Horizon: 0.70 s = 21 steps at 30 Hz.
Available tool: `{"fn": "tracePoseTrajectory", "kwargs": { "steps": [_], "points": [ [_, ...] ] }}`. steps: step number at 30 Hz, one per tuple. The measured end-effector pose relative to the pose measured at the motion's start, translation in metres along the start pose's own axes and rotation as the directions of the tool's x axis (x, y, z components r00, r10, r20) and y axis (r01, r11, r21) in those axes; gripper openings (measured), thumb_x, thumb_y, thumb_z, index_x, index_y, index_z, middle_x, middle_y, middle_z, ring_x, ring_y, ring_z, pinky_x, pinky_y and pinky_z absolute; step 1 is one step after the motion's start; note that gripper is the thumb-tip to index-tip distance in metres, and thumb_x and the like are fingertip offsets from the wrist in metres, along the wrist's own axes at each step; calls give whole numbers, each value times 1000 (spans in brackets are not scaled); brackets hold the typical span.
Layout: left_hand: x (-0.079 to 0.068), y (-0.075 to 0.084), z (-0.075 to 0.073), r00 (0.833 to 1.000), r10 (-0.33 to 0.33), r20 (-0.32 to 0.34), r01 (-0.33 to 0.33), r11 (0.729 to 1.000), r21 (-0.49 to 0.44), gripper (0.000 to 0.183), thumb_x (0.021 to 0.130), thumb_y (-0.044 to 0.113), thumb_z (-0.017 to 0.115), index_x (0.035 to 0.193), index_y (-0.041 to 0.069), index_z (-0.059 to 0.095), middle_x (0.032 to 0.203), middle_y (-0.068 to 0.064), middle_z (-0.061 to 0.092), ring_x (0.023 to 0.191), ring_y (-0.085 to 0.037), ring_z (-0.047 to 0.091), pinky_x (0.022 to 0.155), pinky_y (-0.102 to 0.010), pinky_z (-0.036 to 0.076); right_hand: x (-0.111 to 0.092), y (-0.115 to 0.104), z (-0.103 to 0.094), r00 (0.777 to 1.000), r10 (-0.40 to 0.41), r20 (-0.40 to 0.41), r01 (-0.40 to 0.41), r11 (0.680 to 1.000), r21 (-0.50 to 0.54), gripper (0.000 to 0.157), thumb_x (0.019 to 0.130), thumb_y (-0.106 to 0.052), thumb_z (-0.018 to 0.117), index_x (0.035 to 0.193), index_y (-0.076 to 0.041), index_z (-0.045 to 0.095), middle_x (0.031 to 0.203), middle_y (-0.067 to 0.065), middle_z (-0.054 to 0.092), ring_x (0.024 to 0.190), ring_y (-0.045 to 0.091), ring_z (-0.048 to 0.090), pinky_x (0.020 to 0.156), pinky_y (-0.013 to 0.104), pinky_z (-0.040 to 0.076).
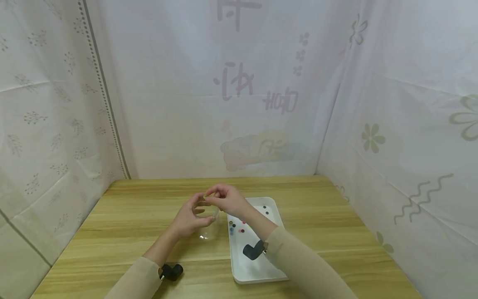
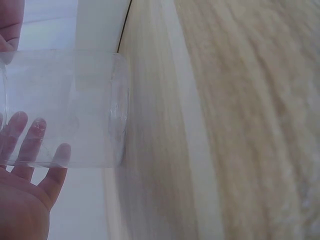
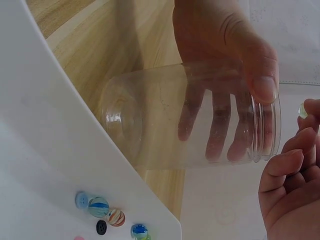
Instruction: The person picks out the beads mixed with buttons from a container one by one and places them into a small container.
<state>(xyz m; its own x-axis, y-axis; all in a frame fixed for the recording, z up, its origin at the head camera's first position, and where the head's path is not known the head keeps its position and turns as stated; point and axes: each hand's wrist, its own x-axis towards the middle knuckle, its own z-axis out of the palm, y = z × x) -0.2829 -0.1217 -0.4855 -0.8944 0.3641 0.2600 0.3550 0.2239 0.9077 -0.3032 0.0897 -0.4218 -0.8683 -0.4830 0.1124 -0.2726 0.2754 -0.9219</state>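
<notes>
A clear, wide-mouthed jar with a threaded neck stands on the table, its bottom on the wood. My left hand holds it near the rim, thumb on one side and fingers round the other. Nothing shows through the jar wall except those fingers. Above the mouth, my right hand pinches a small, pale green, glassy marble between thumb and fingertips; most of it is covered by the fingers.
Right of the jar lies a white rectangular tray, partly under my right forearm. It holds several buttons and marbles, among them a blue button, a blue-striped marble and a black button. Patterned curtains surround the wooden table.
</notes>
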Motion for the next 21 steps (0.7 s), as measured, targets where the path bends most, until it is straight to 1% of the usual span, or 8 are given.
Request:
{"fn": "tracePoseTrajectory", "kwargs": {
  "steps": [6, 11, 15, 18, 21],
  "points": [
    [-1, 0, 0, 1000, 5, -3, -5, 1000, -1, 76, 90, 23, 86, 157, 10, 50, 157, -14, 62, 142, -40, 60, 118, -64, 51, -1, -1, 0, 1000, 4, -1, -4, 1000, -1, 22, 104, -26, 76, 122, -16, 77, 85, 4, 65, 65, 11, 50, 56, 21, 40],
    [0, -1, 0, 1000, 12, 1, -12, 1000, -7, 77, 90, 21, 86, 157, 7, 50, 157, -13, 61, 142, -40, 59, 118, -65, 51, -2, -1, -1, 1000, 13, 1, -13, 1000, 10, 29, 103, -31, 77, 128, -17, 75, 88, -2, 65, 68, 11, 51, 58, 21, 42],
    [1, -2, 0, 1000, 21, -2, -21, 1000, -4, 74, 91, 22, 87, 154, 9, 51, 157, -14, 60, 142, -40, 60, 118, -65, 51, -4, 1, -5, 1000, 14, -1, -14, 1000, 22, 33, 103, -32, 78, 133, -20, 73, 97, -3, 66, 73, 11, 53, 61, 21, 44],
    [1, -2, 0, 1000, 20, -3, -20, 1000, -2, 73, 91, 22, 87, 153, 9, 51, 157, -15, 59, 141, -41, 60, 118, -65, 51, -5, 4, -9, 1000, 14, 6, -15, 999, 39, 35, 103, -31, 77, 136, -21, 71, 102, -2, 66, 72, 12, 53, 59, 21, 44],
    [1, -1, 0, 1000, 14, 0, -14, 1000, -2, 72, 91, 22, 87, 153, 10, 51, 155, -16, 60, 142, -42, 60, 118, -66, 50, -6, 6, -13, 1000, 17, 4, -17, 998, 53, 35, 103, -30, 78, 136, -20, 71, 104, -1, 67, 72, 12, 52, 59, 23, 45]
  ]
}}
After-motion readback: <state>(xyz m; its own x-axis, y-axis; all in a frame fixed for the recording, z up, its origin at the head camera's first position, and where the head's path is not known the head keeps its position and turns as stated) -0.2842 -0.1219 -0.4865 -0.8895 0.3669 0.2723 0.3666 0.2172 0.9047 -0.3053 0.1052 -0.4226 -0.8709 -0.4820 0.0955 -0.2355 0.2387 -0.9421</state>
